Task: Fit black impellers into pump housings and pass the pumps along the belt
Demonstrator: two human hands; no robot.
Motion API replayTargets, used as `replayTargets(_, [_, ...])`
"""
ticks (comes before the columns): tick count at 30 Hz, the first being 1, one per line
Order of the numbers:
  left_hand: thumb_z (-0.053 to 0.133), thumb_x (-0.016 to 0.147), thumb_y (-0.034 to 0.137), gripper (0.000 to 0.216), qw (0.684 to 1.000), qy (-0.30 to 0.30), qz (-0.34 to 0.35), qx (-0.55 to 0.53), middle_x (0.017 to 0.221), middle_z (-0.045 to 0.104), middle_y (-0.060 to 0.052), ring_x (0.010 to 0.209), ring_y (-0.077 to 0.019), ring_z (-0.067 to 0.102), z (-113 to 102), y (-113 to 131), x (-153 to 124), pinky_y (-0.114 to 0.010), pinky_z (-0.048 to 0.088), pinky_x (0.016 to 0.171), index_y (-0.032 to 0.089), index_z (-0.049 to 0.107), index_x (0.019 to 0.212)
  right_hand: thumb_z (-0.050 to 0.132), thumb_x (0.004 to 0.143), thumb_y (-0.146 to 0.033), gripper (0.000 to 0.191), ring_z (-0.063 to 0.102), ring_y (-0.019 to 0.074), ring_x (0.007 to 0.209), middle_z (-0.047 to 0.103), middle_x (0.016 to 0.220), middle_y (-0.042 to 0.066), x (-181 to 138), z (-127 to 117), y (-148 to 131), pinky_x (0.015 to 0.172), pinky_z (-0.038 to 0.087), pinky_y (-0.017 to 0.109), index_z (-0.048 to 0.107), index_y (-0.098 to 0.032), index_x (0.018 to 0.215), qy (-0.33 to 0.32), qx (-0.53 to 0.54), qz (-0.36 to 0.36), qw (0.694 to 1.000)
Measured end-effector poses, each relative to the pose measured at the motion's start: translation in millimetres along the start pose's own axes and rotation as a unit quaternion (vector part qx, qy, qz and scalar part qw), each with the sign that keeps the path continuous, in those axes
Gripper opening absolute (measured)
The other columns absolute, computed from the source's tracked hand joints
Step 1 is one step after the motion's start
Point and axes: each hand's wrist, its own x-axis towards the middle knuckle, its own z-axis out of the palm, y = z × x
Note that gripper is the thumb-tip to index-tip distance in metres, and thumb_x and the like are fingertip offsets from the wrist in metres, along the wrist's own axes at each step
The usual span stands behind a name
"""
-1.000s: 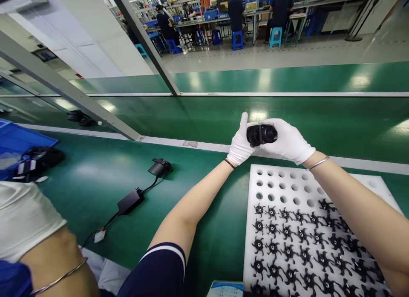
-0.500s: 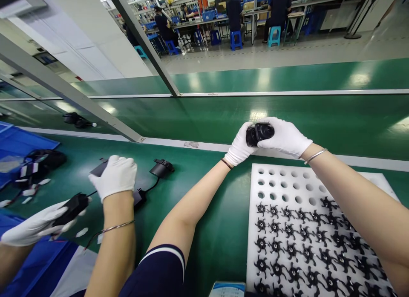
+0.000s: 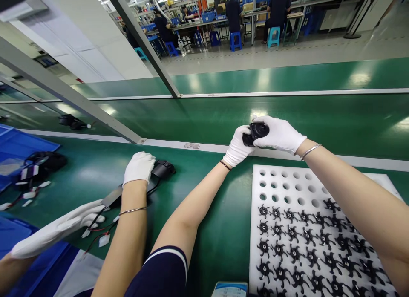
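Both my hands wear white gloves and hold a small black cylindrical housing (image 3: 258,131) over the edge of the green bench. My left hand (image 3: 239,144) closes round its left and lower side. My right hand (image 3: 279,134) wraps it from the right, thumb in front and fingers over the top. The glove fingers hide part of the housing. Below my right forearm lies a white foam tray (image 3: 256,254). Rows of black bladed impellers (image 3: 293,234) sit in it, with several bare round holes at its far side.
At left, a co-worker's gloved hand (image 3: 139,169) is at a black device (image 3: 163,169) with a cable; their other hand (image 3: 64,224) is near wires. Blue bins (image 3: 19,139) stand at far left. A slanted metal post (image 3: 83,103) rises there. A green belt (image 3: 204,118) runs behind a pale rail.
My hands have shifted slightly left with the housing, which appears turned a little. The co-worker's nearer hand has moved right to the black device; their other hand has let go of a black part.
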Motion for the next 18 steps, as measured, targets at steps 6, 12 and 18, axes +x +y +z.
replayTargets(6, [0.086,0.057,0.020,0.076,0.998,0.018,-0.062,0.003,0.121,0.055,-0.009,0.111,-0.0238,0.062,0,-9,-3,-0.042,0.050,0.100,0.022,0.040,0.117,0.074,0.067,-0.034,0.064,0.066,0.0268,0.106,0.070,0.117,0.004,13,9,-2,0.097,0.052,0.038,0.063,-0.021,0.129,-0.011,0.010,-0.016,1.000])
replayTargets(12, [0.086,0.061,0.025,0.078,0.986,0.095,-0.139,0.003,0.127,0.056,-0.012,0.117,-0.0244,0.060,-16,-29,11,-0.040,0.048,0.104,0.020,0.040,0.124,0.074,0.071,-0.030,0.081,0.046,0.0309,0.137,0.045,0.151,0.011,22,9,-14,0.115,0.039,0.042,0.046,-0.015,0.146,0.045,-0.011,-0.041,0.998])
replayTargets(18, [0.076,0.067,0.014,0.113,0.960,0.163,-0.220,0.048,0.141,0.050,-0.015,0.128,-0.0247,0.055,-73,-67,26,-0.039,0.040,0.113,0.020,0.008,0.157,0.066,0.083,-0.048,0.074,0.051,0.0371,0.131,0.047,0.150,0.010,-57,-61,-5,0.112,0.043,0.053,0.043,-0.024,0.150,0.087,-0.126,-0.005,0.988])
